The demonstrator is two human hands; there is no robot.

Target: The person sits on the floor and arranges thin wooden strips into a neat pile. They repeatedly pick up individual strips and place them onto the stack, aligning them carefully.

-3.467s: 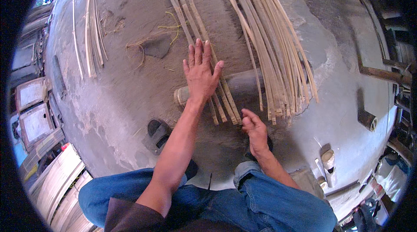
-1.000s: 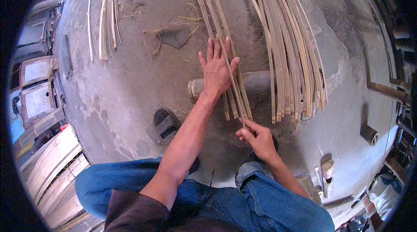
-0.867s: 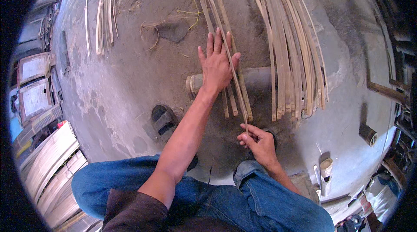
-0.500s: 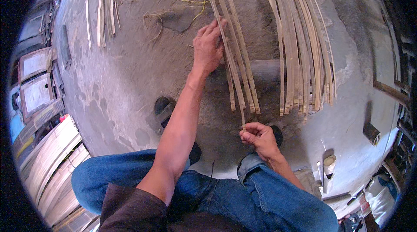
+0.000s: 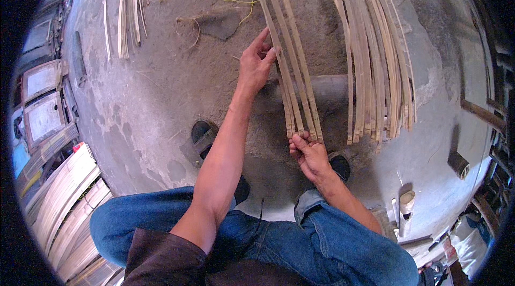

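A small group of long, thin bamboo strips (image 5: 292, 50) runs away from me over the floor, in front of my knees. My right hand (image 5: 311, 158) pinches the near end of a strip in this group between thumb and fingers; which strip is partly hidden by the fingertips. At the group's left edge is my left hand (image 5: 256, 63), index finger stretched out and thumb apart, its tips against or just beside the leftmost strip. Beneath the strips lies a dark round log or pipe (image 5: 330, 88). A larger bundle of bamboo strips (image 5: 370, 55) lies to the right.
More thin strips (image 5: 127, 12) lie at the far left. A yellow cord (image 5: 248, 3) is beyond my left hand. Wide pale slats (image 5: 61, 195) are stacked at lower left. A short tube (image 5: 458, 165) and a pale cylinder (image 5: 406, 208) are at right.
My right hand has moved up and slightly left, bringing its strip's near end level with the others. My left hand has slid a little nearer and its fingers have spread.
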